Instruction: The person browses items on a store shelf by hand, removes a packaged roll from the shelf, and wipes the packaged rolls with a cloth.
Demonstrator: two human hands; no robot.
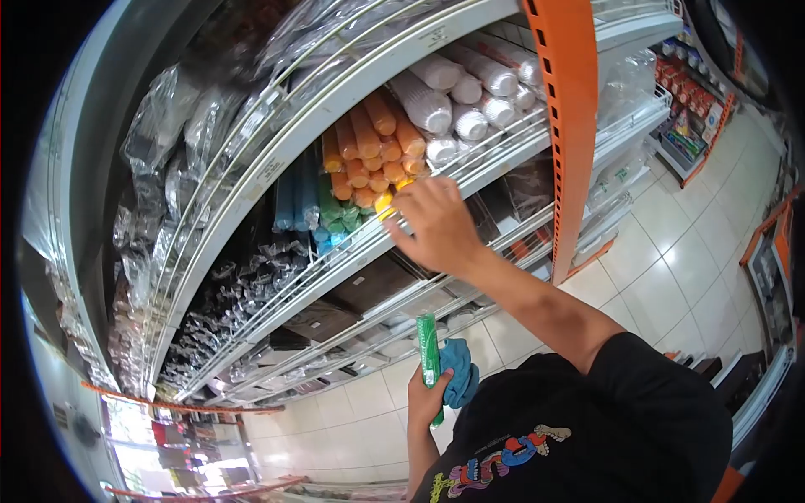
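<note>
Our right hand (436, 225), fingers spread, touches stacked yellow plastic cups (384, 204) on the wire shelf (470, 172); our left hand (428, 394) grips a green cup sleeve (428, 352) and blue cloth (459, 373).

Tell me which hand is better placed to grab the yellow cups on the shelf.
Right. The right hand is open, right at the yellow cups; the left hand hangs lower, its grip full with a green roll and blue cloth.

Bright even store light, strong fisheye warping, dark corners
</note>
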